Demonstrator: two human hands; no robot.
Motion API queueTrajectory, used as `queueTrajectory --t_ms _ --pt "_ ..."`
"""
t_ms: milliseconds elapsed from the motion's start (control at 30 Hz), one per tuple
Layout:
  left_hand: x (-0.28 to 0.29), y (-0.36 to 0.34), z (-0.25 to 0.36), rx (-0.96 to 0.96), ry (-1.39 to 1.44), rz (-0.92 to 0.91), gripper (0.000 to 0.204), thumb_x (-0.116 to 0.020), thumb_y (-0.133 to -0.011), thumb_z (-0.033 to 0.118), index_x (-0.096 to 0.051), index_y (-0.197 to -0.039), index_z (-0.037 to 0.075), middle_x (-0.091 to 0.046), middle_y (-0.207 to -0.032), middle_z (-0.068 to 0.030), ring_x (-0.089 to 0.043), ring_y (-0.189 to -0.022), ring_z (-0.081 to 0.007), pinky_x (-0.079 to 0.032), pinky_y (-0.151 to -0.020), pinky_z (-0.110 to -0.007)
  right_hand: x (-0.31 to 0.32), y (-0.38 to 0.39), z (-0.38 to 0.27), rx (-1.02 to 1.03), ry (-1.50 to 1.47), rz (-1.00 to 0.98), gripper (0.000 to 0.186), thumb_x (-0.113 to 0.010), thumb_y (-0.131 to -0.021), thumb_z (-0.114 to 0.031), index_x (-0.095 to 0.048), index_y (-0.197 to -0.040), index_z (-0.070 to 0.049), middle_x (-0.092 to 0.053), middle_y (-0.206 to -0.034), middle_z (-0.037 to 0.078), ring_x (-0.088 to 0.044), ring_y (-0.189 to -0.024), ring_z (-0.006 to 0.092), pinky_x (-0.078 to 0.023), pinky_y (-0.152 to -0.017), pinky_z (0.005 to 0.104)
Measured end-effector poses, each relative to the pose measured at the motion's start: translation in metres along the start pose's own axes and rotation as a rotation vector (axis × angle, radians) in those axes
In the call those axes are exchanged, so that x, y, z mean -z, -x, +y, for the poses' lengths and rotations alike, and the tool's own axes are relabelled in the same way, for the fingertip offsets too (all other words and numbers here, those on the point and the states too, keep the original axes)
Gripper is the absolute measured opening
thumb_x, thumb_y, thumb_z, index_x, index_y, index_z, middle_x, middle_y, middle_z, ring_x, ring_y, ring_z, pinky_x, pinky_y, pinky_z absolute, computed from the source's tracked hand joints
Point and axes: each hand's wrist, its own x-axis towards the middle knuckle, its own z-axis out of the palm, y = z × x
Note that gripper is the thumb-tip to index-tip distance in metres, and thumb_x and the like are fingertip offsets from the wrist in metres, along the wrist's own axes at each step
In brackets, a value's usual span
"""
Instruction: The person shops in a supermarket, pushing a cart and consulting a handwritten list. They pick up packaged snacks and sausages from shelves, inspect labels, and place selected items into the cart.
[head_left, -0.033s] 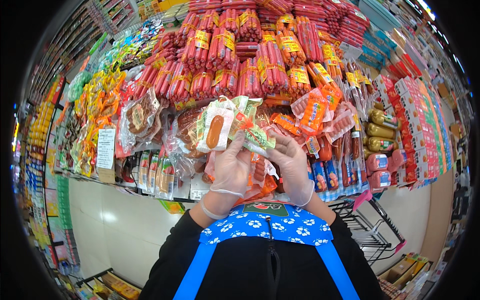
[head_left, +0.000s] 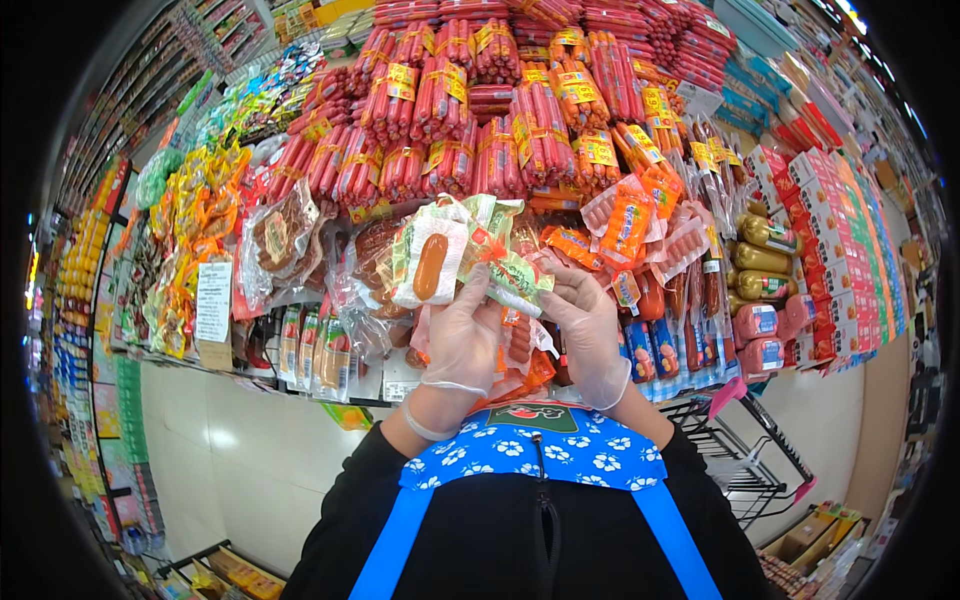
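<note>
My left hand, in a clear glove, is closed on a green-and-white sausage packet held above the front of the display. My right hand, gloved too, pinches the packet's right end between thumb and fingers. Against its left side lies a white part with a picture of a brown sausage; whether this is a separate packet I cannot tell. Beneath my hands are pink and orange sausage packets, partly covered by them. Just beyond, clear bags of dark meat lie on the display.
Bundled red sausages are stacked high at the back. Yellow and orange packets hang at the left beside a white sign. Gold-wrapped sausages and red boxes stand at the right. A black wire cart is near my right side.
</note>
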Motion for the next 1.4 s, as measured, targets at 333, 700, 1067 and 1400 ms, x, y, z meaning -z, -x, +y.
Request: queueTrajectory --t_ms 333,700,1067,1400 --pt "-0.003 0.010 -0.007 0.066 -0.045 0.066 0.037 -0.056 -0.098 -0.005 -0.052 -0.133 0.005 -0.060 -0.130 -0.0120 -0.059 -0.120 -0.0220 -0.050 -0.108 -0.040 0.004 -0.001 -0.008 0.194 0.115 0.005 0.048 -0.065 -0.087 0.010 -0.051 -0.132 0.004 -0.066 -0.108 0.013 -0.066 -0.095 0.0130 -0.053 -0.086 0.0254" --pt "-0.002 0.015 -0.006 0.086 -0.014 0.030 0.035 -0.058 -0.096 -0.006 -0.054 -0.130 0.003 -0.060 -0.129 -0.0112 -0.060 -0.118 -0.0223 -0.050 -0.108 -0.040 0.010 -0.001 -0.008 0.192 0.108 -0.028 0.044 -0.066 -0.087 0.012 -0.052 -0.128 0.003 -0.065 -0.109 0.012 -0.065 -0.095 0.0132 -0.055 -0.084 0.0261" --pt "-0.001 0.017 -0.006 0.051 -0.032 -0.005 0.034 -0.057 -0.098 -0.004 -0.054 -0.131 0.003 -0.060 -0.129 -0.0127 -0.058 -0.122 -0.0229 -0.048 -0.111 -0.041 0.010 -0.001 -0.010 0.203 0.141 -0.044 0.043 -0.065 -0.087 0.011 -0.053 -0.128 0.003 -0.066 -0.105 0.012 -0.065 -0.094 0.0132 -0.055 -0.084 0.0263" --pt "0.000 0.017 -0.004 0.063 -0.033 0.018 0.040 -0.058 -0.096 -0.007 -0.050 -0.134 0.003 -0.058 -0.132 -0.0117 -0.057 -0.123 -0.0231 -0.048 -0.111 -0.039 0.013 -0.001 -0.008 0.202 0.119 -0.054 0.042 -0.064 -0.088 0.012 -0.054 -0.127 0.003 -0.066 -0.107 0.012 -0.065 -0.095 0.0135 -0.055 -0.086 0.0272"
